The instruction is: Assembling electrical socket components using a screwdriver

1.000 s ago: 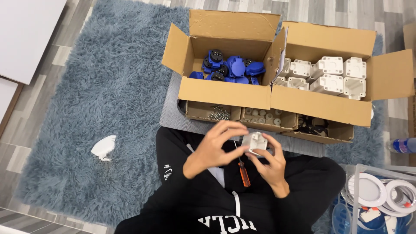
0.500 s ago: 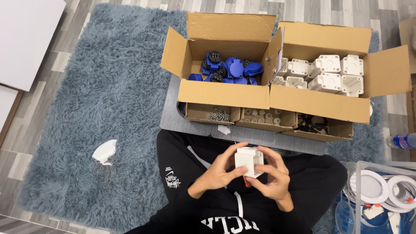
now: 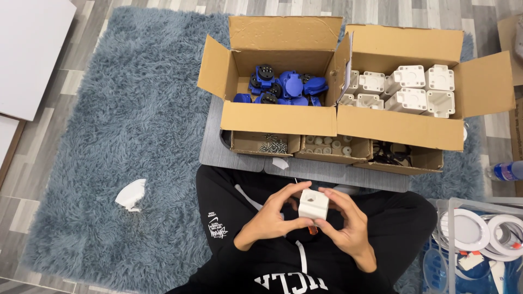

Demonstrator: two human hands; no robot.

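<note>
Small white plastic square housing [image 3: 313, 204] clamped btwn both hands, left [image 3: 271, 220] & right [image 3: 344, 224], over lap; an orange bit under it. Inspection/assembly step judged; next move needs blue insert from cardboard box [image 3: 283, 90].

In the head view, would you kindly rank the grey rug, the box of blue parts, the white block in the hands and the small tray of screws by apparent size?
1. Grey rug
2. Box of blue parts
3. Small tray of screws
4. White block, though it sits nearer the camera, so its rank against the tray is unsure.

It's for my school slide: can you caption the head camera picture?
Both hands, left and right, hold a white block in front of boxes of blue and white parts.
</note>
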